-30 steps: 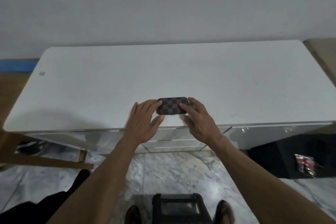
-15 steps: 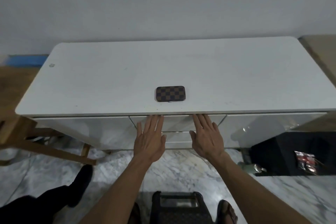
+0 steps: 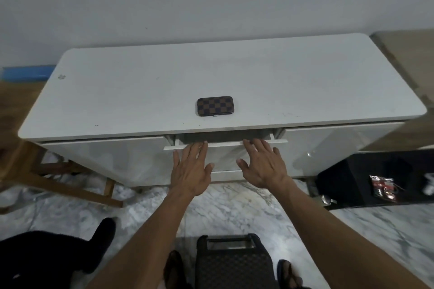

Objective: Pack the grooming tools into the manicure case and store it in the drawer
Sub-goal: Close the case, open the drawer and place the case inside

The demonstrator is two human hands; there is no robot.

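Observation:
The manicure case (image 3: 215,106), brown and black checkered, lies closed on the white cabinet top (image 3: 117,91) near its front edge, with nothing touching it. Just below it the middle drawer (image 3: 225,144) is pulled out a little, showing a dark gap behind its front panel. My left hand (image 3: 191,168) and my right hand (image 3: 263,164) rest on the drawer front, fingertips hooked over its top edge, fingers spread. What is inside the drawer stays hidden in shadow.
A wooden frame (image 3: 70,185) leans under the cabinet's left end. A black box (image 3: 375,176) with a red packet (image 3: 384,186) sits on the floor at right. A black stool (image 3: 232,263) stands between my feet on the marble floor.
Both hands left the case on the cabinet top, dropped to the middle drawer front, and the drawer has slid out a short way.

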